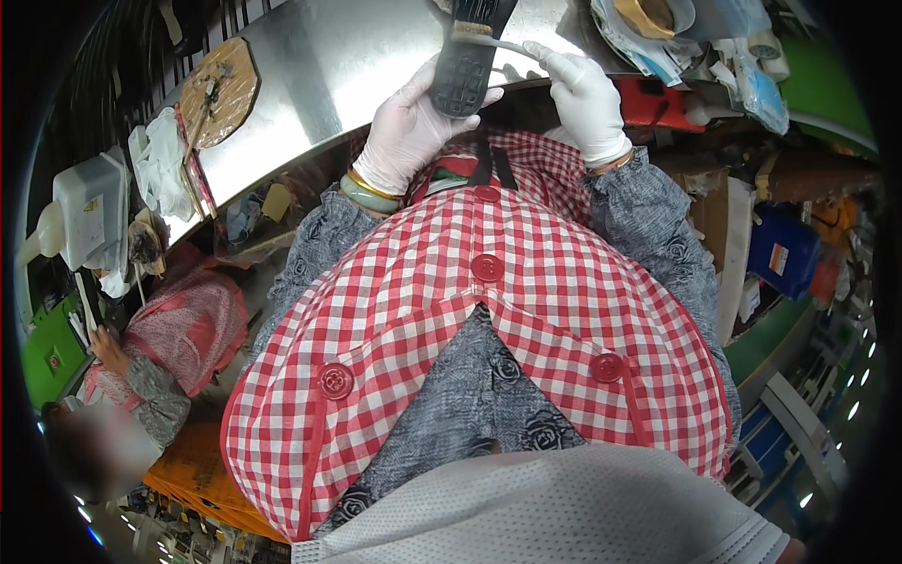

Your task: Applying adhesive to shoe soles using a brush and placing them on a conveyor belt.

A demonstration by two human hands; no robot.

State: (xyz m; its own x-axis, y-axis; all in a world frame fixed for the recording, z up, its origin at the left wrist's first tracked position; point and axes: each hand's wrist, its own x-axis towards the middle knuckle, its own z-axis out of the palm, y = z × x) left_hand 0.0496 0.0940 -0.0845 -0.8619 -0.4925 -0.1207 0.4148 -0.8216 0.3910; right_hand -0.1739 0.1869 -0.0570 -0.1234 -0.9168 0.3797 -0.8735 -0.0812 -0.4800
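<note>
My left hand (406, 132), in a white glove, is closed around the lower end of a black shoe (460, 83). Its treaded underside faces me, tilted up over the table's near edge. Between the thumb and fingers of my right hand (589, 105), also gloved in white, is the handle of a small pale brush (500, 43). The brush head, with yellowish bristles, lies against the shoe above the tread. The shoe's far end is cut off by the top of the picture.
Both hands are at the near edge of a shiny metal table (291, 117). At left lie a film-wrapped board (240, 89), crumpled white gloves (162, 164) and a whitish container (94, 211). A co-worker's hand (110, 352) is farther left. Plastic bags (756, 85) and a blue jug (782, 249) stand right.
</note>
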